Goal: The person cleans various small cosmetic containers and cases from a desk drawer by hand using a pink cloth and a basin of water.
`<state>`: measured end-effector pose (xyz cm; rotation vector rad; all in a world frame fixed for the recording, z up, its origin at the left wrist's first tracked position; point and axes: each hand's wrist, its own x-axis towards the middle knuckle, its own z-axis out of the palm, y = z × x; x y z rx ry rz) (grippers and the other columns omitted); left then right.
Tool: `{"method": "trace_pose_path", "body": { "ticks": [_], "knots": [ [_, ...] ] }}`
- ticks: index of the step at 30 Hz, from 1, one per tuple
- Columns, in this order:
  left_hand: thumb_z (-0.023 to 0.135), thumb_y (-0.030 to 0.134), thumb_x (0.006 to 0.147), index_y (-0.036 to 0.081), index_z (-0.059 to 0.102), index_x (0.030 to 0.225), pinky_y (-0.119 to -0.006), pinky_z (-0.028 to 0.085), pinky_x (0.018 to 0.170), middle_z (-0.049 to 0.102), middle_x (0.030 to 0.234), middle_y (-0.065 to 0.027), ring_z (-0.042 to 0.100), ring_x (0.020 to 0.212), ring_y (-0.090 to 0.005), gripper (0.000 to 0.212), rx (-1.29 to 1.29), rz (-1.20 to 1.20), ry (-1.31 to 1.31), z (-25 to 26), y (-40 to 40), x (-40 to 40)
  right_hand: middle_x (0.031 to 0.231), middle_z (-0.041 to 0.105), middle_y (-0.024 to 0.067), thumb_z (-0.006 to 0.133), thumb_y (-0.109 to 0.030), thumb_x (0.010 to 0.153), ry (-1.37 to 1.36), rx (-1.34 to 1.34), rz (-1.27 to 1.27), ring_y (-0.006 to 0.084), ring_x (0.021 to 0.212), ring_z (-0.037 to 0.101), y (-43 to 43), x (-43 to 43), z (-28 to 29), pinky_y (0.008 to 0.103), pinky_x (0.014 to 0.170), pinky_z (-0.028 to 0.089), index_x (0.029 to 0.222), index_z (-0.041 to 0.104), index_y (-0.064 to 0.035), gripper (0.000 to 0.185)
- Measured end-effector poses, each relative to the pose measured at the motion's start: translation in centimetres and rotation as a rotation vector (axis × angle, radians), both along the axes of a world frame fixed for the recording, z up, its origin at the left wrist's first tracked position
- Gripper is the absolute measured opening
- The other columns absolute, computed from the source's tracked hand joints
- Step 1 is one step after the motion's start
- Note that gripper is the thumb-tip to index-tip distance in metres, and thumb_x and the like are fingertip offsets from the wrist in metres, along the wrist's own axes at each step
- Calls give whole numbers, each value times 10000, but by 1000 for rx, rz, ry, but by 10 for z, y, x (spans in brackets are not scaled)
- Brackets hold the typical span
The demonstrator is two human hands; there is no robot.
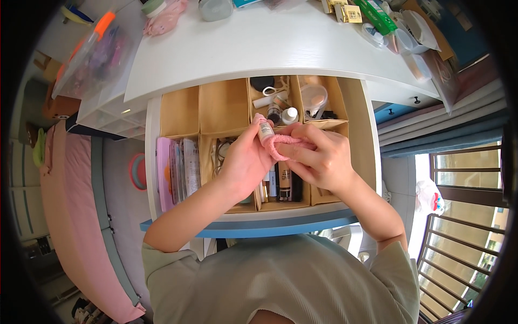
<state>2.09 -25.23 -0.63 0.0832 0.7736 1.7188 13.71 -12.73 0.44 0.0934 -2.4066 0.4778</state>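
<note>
My left hand (249,164) grips a small pale bottle (266,131) that bears printing, tilted above the open drawer. A pink terry cloth (277,150) is pinched in my right hand (323,158) and pressed around the bottle's near end. A bit of pink also shows at its far end, by my left thumb. Under my hands lies the drawer with tan compartments (224,103). Beyond the bottle, one compartment holds a white-capped bottle (289,116) and a small dark-topped jar (274,115). Makeup tubes (285,180) stand in a near compartment, partly hidden by my hands.
A clear round container (314,97) sits in the back right compartment. Plastic sleeves (178,170) stand upright at the front left. The white desktop (243,36) overhangs the drawer's back. A green box (375,16) and clear cups rest on its right side. Blue drawer front (251,224) lies near my body.
</note>
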Motion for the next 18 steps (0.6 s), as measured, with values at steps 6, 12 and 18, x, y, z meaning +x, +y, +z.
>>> {"method": "trace_pose_path", "body": {
  "ticks": [6, 12, 18],
  "knots": [
    [394, 303, 959, 119, 486, 1023, -375, 392, 930, 537, 1161, -100, 526, 1056, -204, 215, 32, 50, 117, -3, -1, -16, 829, 596, 27, 681, -130, 704, -161, -313, -116, 190, 613, 609, 12, 5, 2, 284, 519, 480, 942, 684, -139, 239],
    [429, 268, 953, 83, 500, 1089, -310, 415, 873, 520, 1043, -45, 526, 977, -142, 241, -128, 15, 700, -2, -3, -36, 790, 593, 63, 664, -148, 739, -319, -502, -64, 237, 638, 614, 17, 12, 3, 313, 579, 492, 968, 678, -96, 235],
    [519, 235, 916, 50, 589, 1063, -248, 409, 815, 512, 964, -16, 511, 903, -98, 247, -211, -62, 1121, -8, 16, -48, 783, 592, 80, 641, -198, 768, -469, -506, -37, 253, 646, 607, 17, 9, 5, 331, 588, 486, 951, 679, -89, 216]
  ]
}}
